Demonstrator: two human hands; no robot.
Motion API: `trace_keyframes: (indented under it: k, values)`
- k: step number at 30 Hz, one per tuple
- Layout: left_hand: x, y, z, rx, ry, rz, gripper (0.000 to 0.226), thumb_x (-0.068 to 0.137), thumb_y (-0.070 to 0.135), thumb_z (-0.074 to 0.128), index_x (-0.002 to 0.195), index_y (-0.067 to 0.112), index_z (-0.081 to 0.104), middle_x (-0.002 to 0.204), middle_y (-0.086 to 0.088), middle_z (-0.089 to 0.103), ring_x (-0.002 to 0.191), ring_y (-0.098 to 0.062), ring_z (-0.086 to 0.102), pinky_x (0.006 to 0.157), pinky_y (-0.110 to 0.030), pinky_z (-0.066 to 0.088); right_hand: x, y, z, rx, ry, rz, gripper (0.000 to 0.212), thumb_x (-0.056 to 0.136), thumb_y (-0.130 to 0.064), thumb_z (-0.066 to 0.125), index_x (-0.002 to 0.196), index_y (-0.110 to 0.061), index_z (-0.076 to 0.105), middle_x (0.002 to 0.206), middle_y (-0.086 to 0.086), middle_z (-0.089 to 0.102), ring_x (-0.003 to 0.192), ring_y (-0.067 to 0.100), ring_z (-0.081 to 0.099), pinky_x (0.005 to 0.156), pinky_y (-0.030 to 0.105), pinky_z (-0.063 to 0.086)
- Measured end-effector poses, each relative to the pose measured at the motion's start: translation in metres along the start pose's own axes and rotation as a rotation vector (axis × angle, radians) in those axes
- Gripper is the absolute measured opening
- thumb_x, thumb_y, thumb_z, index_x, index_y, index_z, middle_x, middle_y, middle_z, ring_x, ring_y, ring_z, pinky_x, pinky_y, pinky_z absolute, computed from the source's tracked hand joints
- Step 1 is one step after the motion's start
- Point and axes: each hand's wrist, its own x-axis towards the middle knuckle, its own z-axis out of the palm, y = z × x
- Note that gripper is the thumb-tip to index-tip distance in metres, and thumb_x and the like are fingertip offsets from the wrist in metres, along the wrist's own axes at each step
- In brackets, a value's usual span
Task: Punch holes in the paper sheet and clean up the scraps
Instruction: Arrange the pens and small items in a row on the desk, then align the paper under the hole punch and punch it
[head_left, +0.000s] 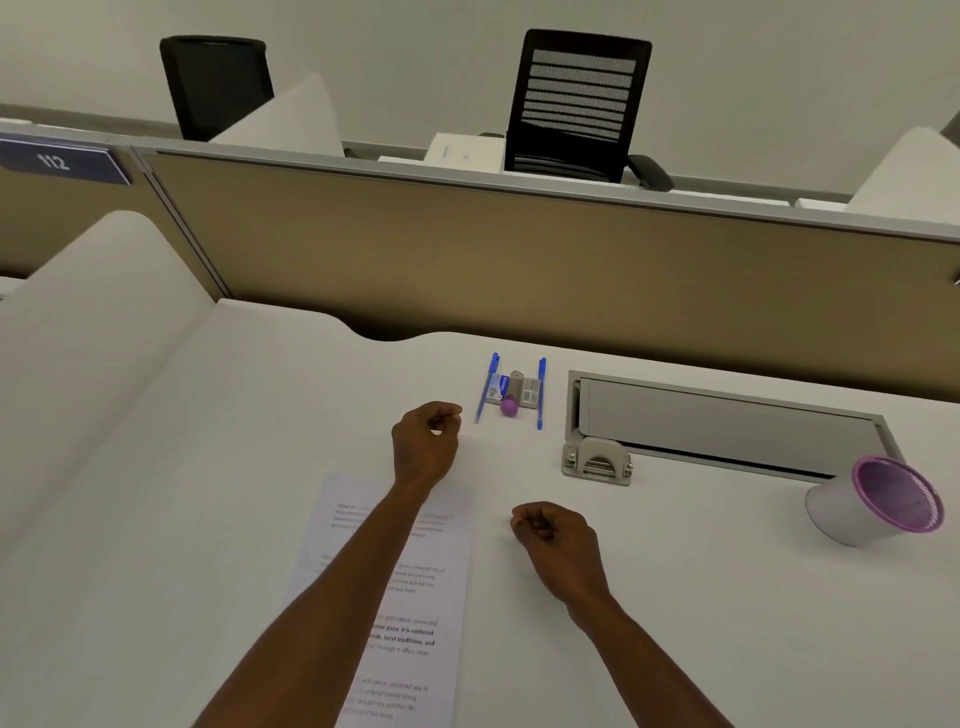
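A printed paper sheet (421, 613) lies on the white desk (208, 493), running toward me under my left forearm. My left hand (426, 441) hovers just past the sheet's far edge with its fingers curled, thumb against fingertips; nothing shows in it. To the right of the sheet, my right hand (553, 532) is curled into a loose fist over the desk, with nothing visible inside. A grey hole punch (597, 462) stands farther right, beyond my right hand. Tipped on its side at the far right is a small white bin with a purple mesh rim (878, 501). No scraps can be made out.
Two blue pens (540, 392), a small staples box (511, 388) and a purple eraser (509, 407) lie behind my left hand. A grey cable tray lid (727, 421) is open at the back right. A tan partition (519, 260) closes off the desk's far side.
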Motion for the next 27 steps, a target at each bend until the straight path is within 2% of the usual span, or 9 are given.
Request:
trace_keyframes:
  k: [2, 4, 9, 14, 19, 24, 27]
  values:
    - [-0.013, -0.004, -0.010, -0.029, 0.002, -0.001, 0.014, 0.086, 0.010, 0.068, 0.096, 0.015, 0.076, 0.092, 0.004, 0.074, 0.085, -0.008, 0.068, 0.083, -0.015, 0.053, -0.006, 0.000, 0.001, 0.006, 0.002, 0.011, 0.008, 0.084, -0.023, 0.073, 0.090, -0.026, 0.076, 0.083, -0.012, 0.076, 0.079, 0.001, 0.070, 0.078, 0.018, 0.055]
    - [-0.025, -0.006, -0.019, -0.046, -0.012, -0.026, 0.013, 0.087, 0.010, 0.067, 0.095, 0.016, 0.076, 0.091, 0.007, 0.074, 0.084, -0.005, 0.067, 0.076, -0.006, 0.049, -0.014, 0.000, 0.002, -0.004, -0.002, 0.016, 0.008, 0.084, -0.025, 0.072, 0.092, -0.026, 0.076, 0.083, -0.011, 0.075, 0.079, 0.004, 0.071, 0.080, 0.023, 0.057]
    - [-0.068, -0.008, -0.047, -0.090, -0.006, -0.067, 0.013, 0.087, 0.014, 0.067, 0.096, 0.018, 0.076, 0.093, 0.009, 0.074, 0.087, -0.003, 0.068, 0.080, -0.015, 0.052, -0.033, 0.005, 0.003, -0.022, -0.001, 0.012, 0.011, 0.083, -0.030, 0.073, 0.094, -0.032, 0.073, 0.082, -0.010, 0.073, 0.074, 0.003, 0.069, 0.078, 0.028, 0.059]
    - [-0.130, -0.017, -0.078, -0.105, 0.026, -0.135, 0.012, 0.087, 0.019, 0.068, 0.094, 0.025, 0.076, 0.090, 0.014, 0.073, 0.086, 0.004, 0.066, 0.074, -0.011, 0.051, -0.058, 0.008, 0.006, -0.050, -0.043, 0.009, 0.016, 0.083, -0.031, 0.073, 0.099, -0.033, 0.070, 0.082, -0.010, 0.072, 0.071, 0.001, 0.067, 0.075, 0.030, 0.059]
    - [-0.193, -0.035, -0.114, -0.103, 0.107, -0.190, 0.010, 0.087, 0.020, 0.070, 0.094, 0.025, 0.075, 0.090, 0.013, 0.073, 0.084, 0.005, 0.066, 0.066, -0.005, 0.049, -0.089, 0.012, 0.012, -0.121, -0.081, -0.020, 0.020, 0.083, -0.031, 0.073, 0.102, -0.030, 0.070, 0.082, -0.012, 0.071, 0.069, -0.003, 0.066, 0.073, 0.024, 0.056]
    - [-0.236, -0.056, -0.142, -0.087, 0.200, -0.278, 0.011, 0.087, 0.018, 0.070, 0.095, 0.025, 0.074, 0.095, 0.012, 0.072, 0.087, 0.001, 0.067, 0.065, -0.005, 0.047, -0.122, 0.019, 0.022, -0.200, -0.148, -0.051, 0.027, 0.082, -0.032, 0.074, 0.107, -0.026, 0.068, 0.089, -0.011, 0.070, 0.076, 0.003, 0.068, 0.080, 0.032, 0.058]
    - [-0.245, -0.068, -0.154, -0.062, 0.262, -0.322, 0.012, 0.086, 0.019, 0.071, 0.096, 0.026, 0.073, 0.099, 0.010, 0.070, 0.093, -0.009, 0.067, 0.068, -0.009, 0.045, -0.135, 0.023, 0.028, -0.246, -0.159, -0.064, 0.031, 0.081, -0.034, 0.075, 0.109, -0.025, 0.068, 0.091, -0.011, 0.069, 0.078, 0.004, 0.068, 0.083, 0.032, 0.057]
